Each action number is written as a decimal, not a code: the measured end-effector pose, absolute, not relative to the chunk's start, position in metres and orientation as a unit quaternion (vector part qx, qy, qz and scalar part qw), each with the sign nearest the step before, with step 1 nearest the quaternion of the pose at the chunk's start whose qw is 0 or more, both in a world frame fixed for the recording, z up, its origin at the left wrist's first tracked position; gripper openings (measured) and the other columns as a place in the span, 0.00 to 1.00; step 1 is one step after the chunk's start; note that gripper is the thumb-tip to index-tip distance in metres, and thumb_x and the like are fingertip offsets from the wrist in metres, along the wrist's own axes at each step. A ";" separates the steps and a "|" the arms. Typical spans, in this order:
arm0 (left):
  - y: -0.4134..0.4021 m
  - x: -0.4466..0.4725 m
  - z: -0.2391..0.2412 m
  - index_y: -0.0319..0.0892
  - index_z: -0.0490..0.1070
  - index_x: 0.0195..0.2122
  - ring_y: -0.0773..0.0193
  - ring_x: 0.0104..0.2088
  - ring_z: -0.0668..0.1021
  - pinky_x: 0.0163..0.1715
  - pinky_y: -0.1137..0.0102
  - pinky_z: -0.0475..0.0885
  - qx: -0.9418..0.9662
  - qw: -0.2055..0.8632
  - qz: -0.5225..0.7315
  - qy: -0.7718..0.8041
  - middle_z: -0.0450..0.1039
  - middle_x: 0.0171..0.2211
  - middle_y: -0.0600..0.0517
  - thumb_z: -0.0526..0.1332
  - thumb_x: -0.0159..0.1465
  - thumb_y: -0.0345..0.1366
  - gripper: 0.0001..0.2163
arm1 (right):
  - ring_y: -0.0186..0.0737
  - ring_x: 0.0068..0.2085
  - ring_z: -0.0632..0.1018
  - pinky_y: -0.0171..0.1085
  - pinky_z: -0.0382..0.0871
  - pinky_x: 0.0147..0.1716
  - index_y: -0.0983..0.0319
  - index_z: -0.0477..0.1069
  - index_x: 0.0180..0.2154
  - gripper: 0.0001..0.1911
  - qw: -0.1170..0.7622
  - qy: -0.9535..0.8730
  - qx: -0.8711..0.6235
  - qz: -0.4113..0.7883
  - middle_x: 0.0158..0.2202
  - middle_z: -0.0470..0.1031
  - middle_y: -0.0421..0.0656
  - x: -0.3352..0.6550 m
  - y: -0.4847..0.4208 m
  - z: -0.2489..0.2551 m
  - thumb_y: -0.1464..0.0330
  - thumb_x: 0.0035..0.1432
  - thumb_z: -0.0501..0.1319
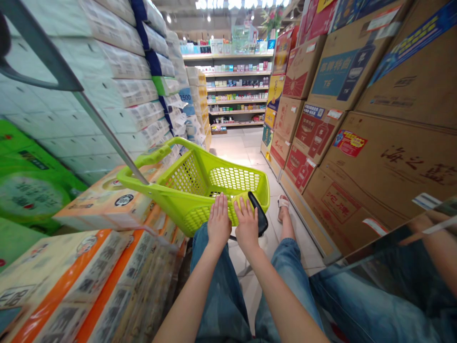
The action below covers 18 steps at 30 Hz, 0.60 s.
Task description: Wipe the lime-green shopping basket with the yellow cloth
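A lime-green plastic shopping basket (237,176) with perforated sides stands in front of my knees. No goods are visible inside it. My left hand (219,222) lies flat over its near rim, fingers straight and close together. Beside it, my right hand (247,223) rests with fingers stretched out over a yellow patch edged by a curved black part (260,216). Whether that piece belongs to the basket I cannot tell. A metal pull rod (107,126) with a dark grey grip (39,47) rises from the basket toward the upper left.
Stacked tissue packs (71,95) line the left side, with orange-and-white packs (89,281) low beside my leg. Cardboard cartons (392,166) are piled on the right. A tiled aisle floor (246,143) leads to stocked shelves (235,88). My sandalled foot (283,207) is at right.
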<state>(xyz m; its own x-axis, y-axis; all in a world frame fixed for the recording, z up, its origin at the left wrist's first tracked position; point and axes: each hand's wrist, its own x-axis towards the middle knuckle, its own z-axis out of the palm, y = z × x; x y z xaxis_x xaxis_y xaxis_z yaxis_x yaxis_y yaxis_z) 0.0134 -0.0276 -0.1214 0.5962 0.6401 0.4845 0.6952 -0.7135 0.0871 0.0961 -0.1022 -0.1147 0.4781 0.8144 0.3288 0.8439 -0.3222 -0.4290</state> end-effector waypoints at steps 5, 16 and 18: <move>-0.027 0.012 -0.123 0.37 0.36 0.71 0.59 0.71 0.50 0.68 0.57 0.53 -0.890 0.063 -0.253 -0.373 0.48 0.71 0.43 0.48 0.63 0.25 0.35 | 0.42 0.71 0.50 0.53 0.41 0.68 0.56 0.55 0.67 0.38 0.270 -0.540 -0.796 -0.031 0.71 0.51 0.41 0.089 -0.094 -0.108 0.80 0.56 0.49; -0.029 0.012 -0.123 0.35 0.34 0.71 0.57 0.72 0.47 0.69 0.58 0.50 -0.898 0.053 -0.253 -0.357 0.43 0.72 0.44 0.53 0.57 0.25 0.42 | 0.38 0.70 0.52 0.54 0.38 0.68 0.52 0.57 0.66 0.44 0.275 -0.529 -0.801 -0.053 0.70 0.54 0.37 0.146 -0.145 -0.126 0.84 0.49 0.47; -0.029 0.012 -0.123 0.35 0.34 0.71 0.57 0.72 0.47 0.69 0.58 0.50 -0.898 0.052 -0.252 -0.357 0.43 0.72 0.44 0.54 0.57 0.25 0.42 | 0.38 0.70 0.52 0.53 0.39 0.68 0.53 0.58 0.66 0.44 0.283 -0.518 -0.805 -0.062 0.70 0.56 0.38 0.160 -0.155 -0.134 0.84 0.48 0.47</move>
<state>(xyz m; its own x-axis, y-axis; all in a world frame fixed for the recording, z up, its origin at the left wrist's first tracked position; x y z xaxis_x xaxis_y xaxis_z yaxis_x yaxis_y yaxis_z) 0.0117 -0.0292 -0.1225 0.6183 0.6142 0.4903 0.6665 -0.7404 0.0871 0.1598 -0.1551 -0.1340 0.4555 0.7987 0.3932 0.8692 -0.3033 -0.3906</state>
